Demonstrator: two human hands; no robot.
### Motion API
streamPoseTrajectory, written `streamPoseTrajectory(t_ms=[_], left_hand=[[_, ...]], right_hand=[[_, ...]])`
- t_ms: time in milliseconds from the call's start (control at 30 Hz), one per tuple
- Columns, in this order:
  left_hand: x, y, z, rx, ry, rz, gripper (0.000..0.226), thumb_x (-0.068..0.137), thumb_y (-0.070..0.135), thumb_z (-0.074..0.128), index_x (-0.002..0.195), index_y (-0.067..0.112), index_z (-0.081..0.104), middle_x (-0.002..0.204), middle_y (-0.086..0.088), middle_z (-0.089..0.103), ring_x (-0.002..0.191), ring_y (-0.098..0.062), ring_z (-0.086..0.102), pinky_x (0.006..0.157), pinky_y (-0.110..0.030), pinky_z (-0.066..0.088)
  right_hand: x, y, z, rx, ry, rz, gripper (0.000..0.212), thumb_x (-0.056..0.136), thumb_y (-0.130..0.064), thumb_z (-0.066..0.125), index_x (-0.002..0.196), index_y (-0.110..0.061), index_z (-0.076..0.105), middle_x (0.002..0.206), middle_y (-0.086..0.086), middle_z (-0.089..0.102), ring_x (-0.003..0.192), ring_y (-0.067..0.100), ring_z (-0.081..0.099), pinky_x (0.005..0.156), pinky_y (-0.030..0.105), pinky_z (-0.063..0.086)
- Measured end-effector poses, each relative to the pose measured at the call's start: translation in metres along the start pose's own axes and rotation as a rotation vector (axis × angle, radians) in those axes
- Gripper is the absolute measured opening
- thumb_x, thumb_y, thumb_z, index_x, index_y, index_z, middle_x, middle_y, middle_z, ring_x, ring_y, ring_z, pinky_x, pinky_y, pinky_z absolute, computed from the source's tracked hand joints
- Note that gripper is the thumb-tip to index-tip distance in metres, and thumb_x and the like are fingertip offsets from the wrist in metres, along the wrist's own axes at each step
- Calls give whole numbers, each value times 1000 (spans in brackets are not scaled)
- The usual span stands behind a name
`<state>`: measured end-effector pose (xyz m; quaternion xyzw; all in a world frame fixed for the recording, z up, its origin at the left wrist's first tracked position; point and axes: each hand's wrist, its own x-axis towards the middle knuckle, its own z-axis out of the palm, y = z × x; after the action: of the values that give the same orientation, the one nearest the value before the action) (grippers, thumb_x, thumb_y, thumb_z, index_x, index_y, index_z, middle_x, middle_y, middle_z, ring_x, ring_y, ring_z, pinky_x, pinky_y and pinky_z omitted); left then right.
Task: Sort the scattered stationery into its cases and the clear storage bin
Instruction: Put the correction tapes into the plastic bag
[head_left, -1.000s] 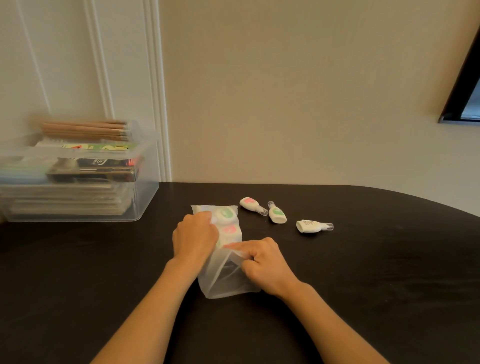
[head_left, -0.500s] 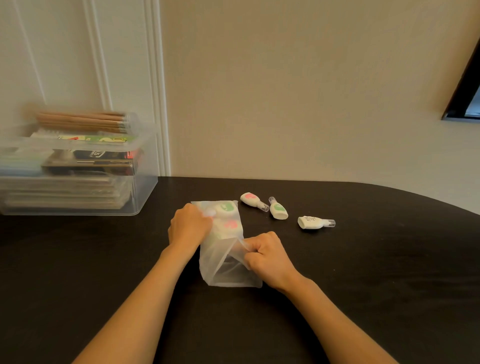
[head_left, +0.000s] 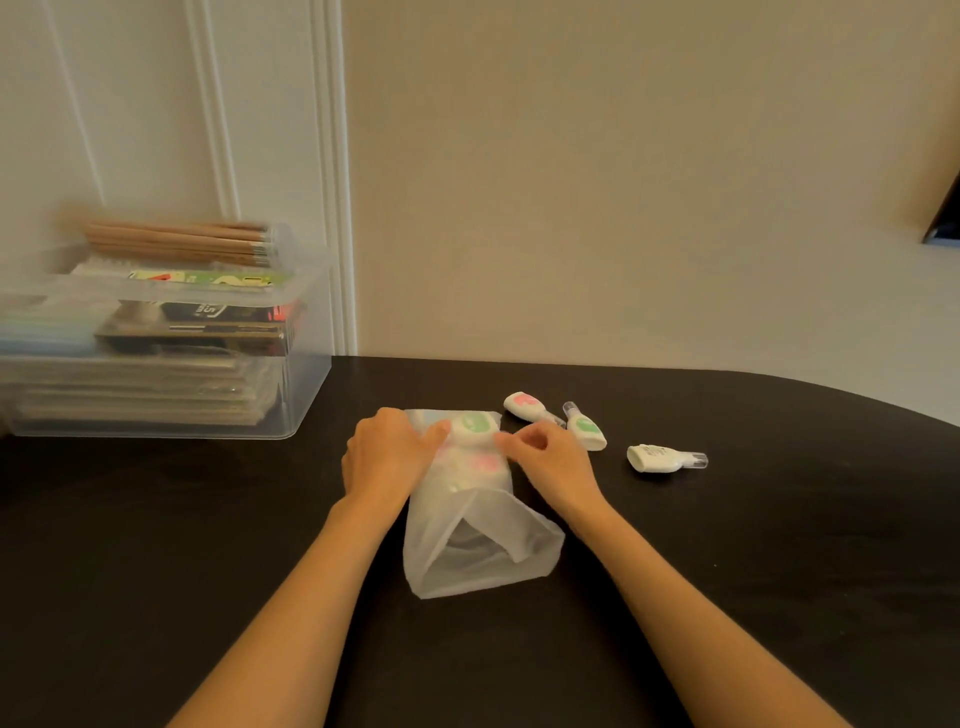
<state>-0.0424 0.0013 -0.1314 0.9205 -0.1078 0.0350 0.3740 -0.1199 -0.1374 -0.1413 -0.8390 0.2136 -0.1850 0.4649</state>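
Head view: left hand (head_left: 387, 454) pressing frosted pouch (head_left: 475, 525), fingers flat; right hand (head_left: 550, 457) pinching pouch edge; three correction-tape dispensers (head_left: 584, 431) lying at two o'clock.

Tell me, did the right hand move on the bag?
Yes. The right hand slid from the frosted bag's open near end up toward its far end, closer to the pink-labelled correction tape lying on the table.

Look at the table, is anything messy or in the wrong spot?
Yes. Three correction tapes lie loose on the table, pointing different ways, outside the frosted pouch. Pencils sit piled above the clear bin rim.
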Motion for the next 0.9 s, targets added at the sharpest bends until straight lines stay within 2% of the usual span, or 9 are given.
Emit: streamPoseTrajectory(t_ms=[100, 167, 233, 300, 367, 433, 533, 733, 900], left_hand=[[5, -1, 4, -39, -35, 7, 52, 81, 48, 63, 96, -2, 62, 92, -16, 63, 84, -31, 61, 52, -28, 34], [5, -1, 5, -87, -63, 0, 48, 81, 43, 66, 92, -4, 63, 75, -12, 58, 68, -24, 58, 45, -26, 28], [5, -1, 6, -135, -71, 21, 30, 82, 32, 66, 73, 3, 62, 57, -1, 41, 50, -14, 40, 43, -23, 24], [6, -2, 8, -155, -68, 65, 39, 83, 16, 62, 50, 14, 41, 52, 1, 33, 48, -15, 31, 44, -24, 23], [5, -2, 10, -144, -36, 147, 42, 80, 5, 53, 47, 14, 29, 51, -1, 29, 50, -19, 27, 47, -29, 22], [4, -3, 12, -148, -28, 208, 39, 78, 2, 49, 49, 14, 27, 51, -1, 27, 51, -18, 25, 50, -30, 22], [4, -5, 10, -183, -36, 204, 35, 79, 6, 53, 51, 14, 34, 54, -2, 33, 53, -16, 30, 52, -30, 26], [7, -9, 4, -109, -42, 37, 36, 85, 46, 59, 73, 14, 45, 71, 0, 48, 63, -13, 44, 53, -25, 32], [18, -12, 8, -45, -99, 43, 37, 83, 46, 62, 67, 16, 47, 73, -2, 52, 70, -20, 52, 58, -29, 36]], right_hand=[[12, 3, 10, -130, -68, -67, 37, 85, -36, 63, 59, -14, 47, 57, -3, 44, 55, 9, 38, 59, 26, 32], [19, 2, 12, -114, -97, -84, 45, 87, -32, 61, 55, -16, 34, 54, -2, 33, 54, 12, 30, 60, 30, 27], [21, 2, 11, -99, -116, -136, 43, 90, -28, 59, 56, -13, 36, 57, 1, 35, 56, 13, 30, 63, 33, 27], [21, 4, 11, -140, -108, -206, 36, 91, -26, 57, 62, -9, 45, 62, 5, 40, 59, 16, 34, 62, 29, 28], [21, 5, 11, -275, -82, -261, 37, 93, -27, 54, 62, -8, 47, 61, 4, 42, 58, 14, 35, 56, 23, 26], [20, 3, 11, -452, -53, -313, 39, 94, -28, 51, 61, -8, 48, 62, 2, 41, 58, 13, 36, 54, 24, 26], [18, 2, 11, -507, -29, -364, 36, 96, -24, 48, 63, -11, 45, 67, -2, 41, 63, 13, 39, 54, 21, 27], [16, 5, 12, -173, -45, -293, 32, 92, -11, 51, 61, -12, 39, 66, -2, 40, 60, 10, 34, 57, 21, 30], [15, 0, 10, 20, -61, -165, 31, 88, -25, 62, 65, -16, 44, 63, -4, 46, 58, 6, 42, 56, 16, 34]])
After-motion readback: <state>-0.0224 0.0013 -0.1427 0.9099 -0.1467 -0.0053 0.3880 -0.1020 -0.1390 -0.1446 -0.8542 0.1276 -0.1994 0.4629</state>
